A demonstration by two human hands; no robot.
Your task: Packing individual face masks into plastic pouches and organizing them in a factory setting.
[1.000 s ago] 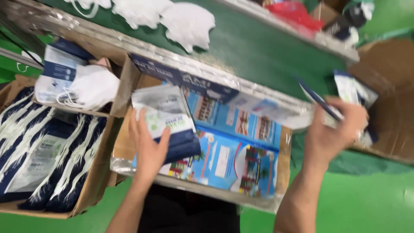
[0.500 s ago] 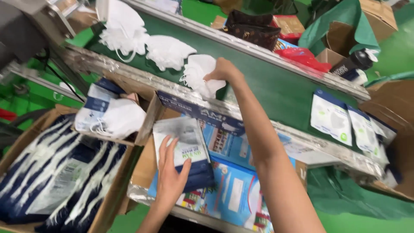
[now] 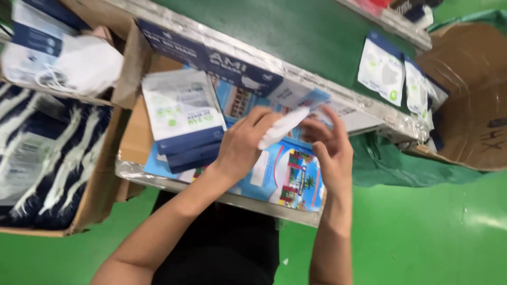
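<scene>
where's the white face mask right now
In the head view, the white face mask sits centre frame, pinched between the left hand and the right hand, above the colourful tray.

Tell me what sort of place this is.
Probably a face-mask packing line in a factory. Both hands, left hand and right hand, hold a white mask beside a green conveyor belt, with stacked pouches and cardboard boxes of packed masks around.
</scene>
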